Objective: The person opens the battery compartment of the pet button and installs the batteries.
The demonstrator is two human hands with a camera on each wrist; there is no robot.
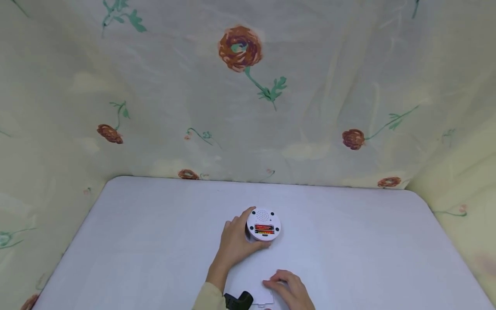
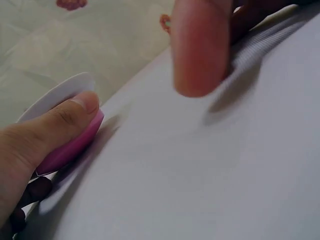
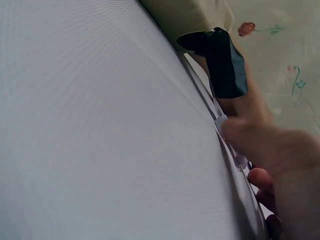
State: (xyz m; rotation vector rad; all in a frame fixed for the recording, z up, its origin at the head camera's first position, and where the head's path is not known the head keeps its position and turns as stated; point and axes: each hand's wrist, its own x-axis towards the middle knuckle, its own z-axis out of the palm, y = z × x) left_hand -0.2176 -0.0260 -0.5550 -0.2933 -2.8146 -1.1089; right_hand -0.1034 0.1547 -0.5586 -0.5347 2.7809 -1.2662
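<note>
My left hand [image 1: 234,243] grips a round battery-powered device [image 1: 267,215] by its side, thumb and fingers spread around it. The device's white face shows a speaker grille, several dark feet and an uncovered battery compartment holding red batteries [image 1: 264,229]. In the left wrist view the pink side of the device [image 2: 75,146] lies under the left thumb. Nearer the front, my right hand [image 1: 289,289] is beside a flat white piece [image 1: 248,280], its fingers loosely bent with a gap between thumb and forefinger. No held thing shows there; a blurred fingertip [image 2: 200,60] appears in the left wrist view.
The white table [image 1: 348,241] stretches out around both hands. Flowered cloth [image 1: 302,107] hangs behind it and at both sides. A black strap [image 1: 239,300] sits at the left wrist, below a beige sleeve [image 1: 209,297]. A small white tab [image 3: 220,121] shows beside the right thumb.
</note>
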